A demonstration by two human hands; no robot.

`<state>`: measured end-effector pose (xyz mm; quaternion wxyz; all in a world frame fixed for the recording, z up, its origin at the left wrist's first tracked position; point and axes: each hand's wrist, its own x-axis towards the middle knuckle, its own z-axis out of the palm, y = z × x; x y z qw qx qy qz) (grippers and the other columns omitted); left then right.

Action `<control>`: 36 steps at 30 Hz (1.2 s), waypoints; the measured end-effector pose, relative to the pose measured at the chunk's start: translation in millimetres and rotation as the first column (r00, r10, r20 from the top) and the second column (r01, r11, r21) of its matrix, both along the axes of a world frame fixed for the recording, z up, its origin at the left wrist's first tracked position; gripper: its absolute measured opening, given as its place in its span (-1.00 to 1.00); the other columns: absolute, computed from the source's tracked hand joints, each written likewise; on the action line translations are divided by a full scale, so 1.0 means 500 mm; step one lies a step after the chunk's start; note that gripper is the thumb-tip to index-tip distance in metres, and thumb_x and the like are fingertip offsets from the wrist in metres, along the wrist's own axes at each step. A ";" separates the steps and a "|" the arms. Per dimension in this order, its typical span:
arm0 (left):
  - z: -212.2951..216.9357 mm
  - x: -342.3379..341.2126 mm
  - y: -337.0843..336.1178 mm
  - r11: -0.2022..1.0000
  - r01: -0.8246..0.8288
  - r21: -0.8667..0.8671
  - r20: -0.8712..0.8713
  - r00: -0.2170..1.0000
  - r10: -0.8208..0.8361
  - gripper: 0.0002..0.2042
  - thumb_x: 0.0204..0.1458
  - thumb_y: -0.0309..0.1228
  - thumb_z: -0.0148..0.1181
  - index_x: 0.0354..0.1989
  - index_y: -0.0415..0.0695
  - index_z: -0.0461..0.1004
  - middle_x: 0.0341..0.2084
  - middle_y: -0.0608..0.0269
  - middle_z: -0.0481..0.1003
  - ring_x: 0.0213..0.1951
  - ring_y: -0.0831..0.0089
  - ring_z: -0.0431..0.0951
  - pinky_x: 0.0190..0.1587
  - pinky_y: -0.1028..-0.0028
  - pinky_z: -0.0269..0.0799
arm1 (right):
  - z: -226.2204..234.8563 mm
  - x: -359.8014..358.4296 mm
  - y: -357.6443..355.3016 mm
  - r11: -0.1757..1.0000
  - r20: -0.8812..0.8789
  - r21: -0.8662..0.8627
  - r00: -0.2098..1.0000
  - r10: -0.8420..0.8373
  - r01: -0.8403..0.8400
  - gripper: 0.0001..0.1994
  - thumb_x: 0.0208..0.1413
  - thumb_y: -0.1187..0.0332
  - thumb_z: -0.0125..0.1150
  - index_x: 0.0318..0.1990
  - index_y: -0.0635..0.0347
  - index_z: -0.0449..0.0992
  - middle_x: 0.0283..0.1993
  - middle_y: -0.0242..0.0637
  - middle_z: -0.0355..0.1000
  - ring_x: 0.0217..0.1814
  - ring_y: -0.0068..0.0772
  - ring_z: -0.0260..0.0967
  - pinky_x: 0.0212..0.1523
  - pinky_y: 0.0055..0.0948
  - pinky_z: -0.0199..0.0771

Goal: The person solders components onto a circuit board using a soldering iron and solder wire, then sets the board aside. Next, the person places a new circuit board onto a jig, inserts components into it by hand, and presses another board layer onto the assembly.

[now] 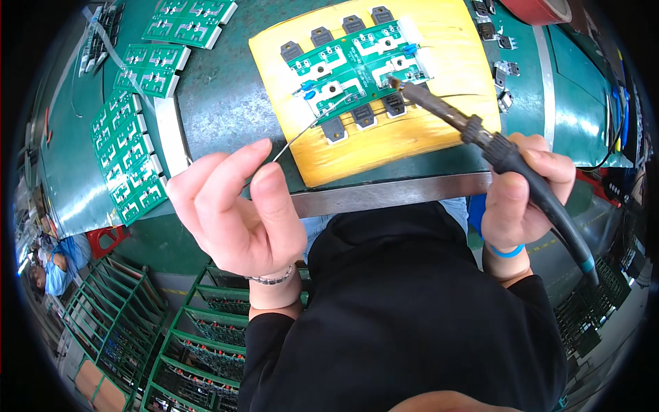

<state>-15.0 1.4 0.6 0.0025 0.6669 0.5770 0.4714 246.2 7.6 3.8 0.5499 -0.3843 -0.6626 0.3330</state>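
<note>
A green circuit board (358,69) lies on a yellow pad (391,150), with black three-legged components (364,117) along its far and near edges and small blue parts (410,49) at its ends. My left hand (237,209) pinches a thin solder wire (292,143) between thumb and finger; the wire slants up to the board's near left part. Gripped in my right hand (525,199) is a soldering iron (446,112). Its brown tip points at the right part of the board; whether it touches a joint I cannot tell.
More green boards (127,154) lie at the left of the green table, near a pale strip (171,137). Loose black components (503,79) lie right of the pad. A red round object (539,10) stands at the far right. Green racks (202,343) stand below the table's metal edge (391,196).
</note>
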 end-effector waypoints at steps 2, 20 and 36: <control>-0.002 0.005 0.002 0.998 0.057 0.003 0.109 0.992 -0.057 -0.94 0.15 -0.62 0.19 -0.24 -0.34 0.54 -0.24 0.15 0.42 -0.27 0.50 0.41 -0.25 0.56 0.35 | -0.001 -0.001 0.001 1.000 -0.080 0.013 0.997 -0.011 0.013 -0.63 0.16 0.48 0.33 0.01 0.26 0.27 -0.28 -0.13 0.42 -0.36 -0.53 0.29 -0.28 -0.55 0.30; 0.010 0.022 0.023 0.991 0.108 -0.074 -0.046 0.993 -0.112 -0.91 0.02 -0.60 0.37 -0.30 -0.23 0.62 -0.39 0.22 0.49 -0.33 0.42 0.48 -0.28 0.48 0.39 | -0.001 -0.006 0.000 0.999 0.005 -0.030 0.999 -0.035 0.035 -0.67 0.19 0.44 0.28 0.01 0.25 0.28 -0.29 -0.14 0.38 -0.34 -0.49 0.25 -0.24 -0.48 0.29; 0.001 0.024 0.019 0.998 0.050 -0.040 0.039 0.998 -0.048 -0.92 0.08 -0.58 0.31 -0.26 -0.28 0.61 -0.28 0.19 0.45 -0.32 0.48 0.46 -0.28 0.55 0.37 | -0.001 0.000 0.002 1.000 0.042 -0.005 0.999 -0.029 0.029 -0.62 0.15 0.45 0.33 0.01 0.24 0.25 -0.31 -0.18 0.38 -0.37 -0.51 0.28 -0.27 -0.50 0.32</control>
